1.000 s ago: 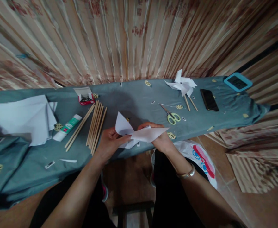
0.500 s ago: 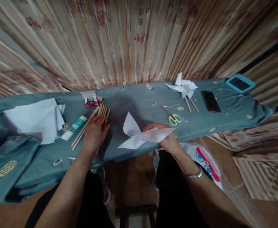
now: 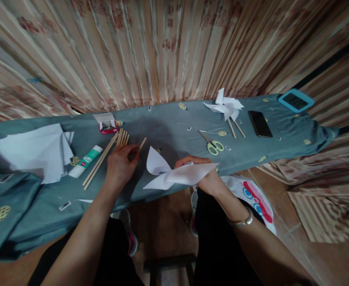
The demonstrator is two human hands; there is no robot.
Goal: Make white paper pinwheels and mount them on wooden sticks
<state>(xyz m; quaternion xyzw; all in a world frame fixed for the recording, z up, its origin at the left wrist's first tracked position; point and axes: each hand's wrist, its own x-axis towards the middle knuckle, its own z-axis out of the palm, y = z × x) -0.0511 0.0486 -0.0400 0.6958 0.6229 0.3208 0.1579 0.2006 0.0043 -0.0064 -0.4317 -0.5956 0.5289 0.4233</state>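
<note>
Between the thumb and fingers of my left hand (image 3: 122, 165) is one wooden stick (image 3: 143, 143), its upper end poking out to the right. Several more wooden sticks (image 3: 122, 137) lie just beyond that hand, and a pair of them slants down beside its wrist. My right hand (image 3: 205, 172) is closed on a white paper pinwheel (image 3: 168, 174) with folded blades, held over the table's near edge. The blades cover part of the fingers. A glue stick (image 3: 85, 161) with a green label lies left of my left hand.
A red box of pins (image 3: 108, 127), open, stands behind the sticks. White paper sheets (image 3: 40, 153) lie at the left. Scissors (image 3: 213, 146), finished-looking pinwheels (image 3: 224, 105), a phone (image 3: 260, 124) and a blue-framed timer (image 3: 295, 100) are to the right on the cloth-covered table (image 3: 174, 123).
My left hand has drawn one stick away from the bunch, to the right. The pinwheel stays in my right hand. The whole view has shifted slightly.
</note>
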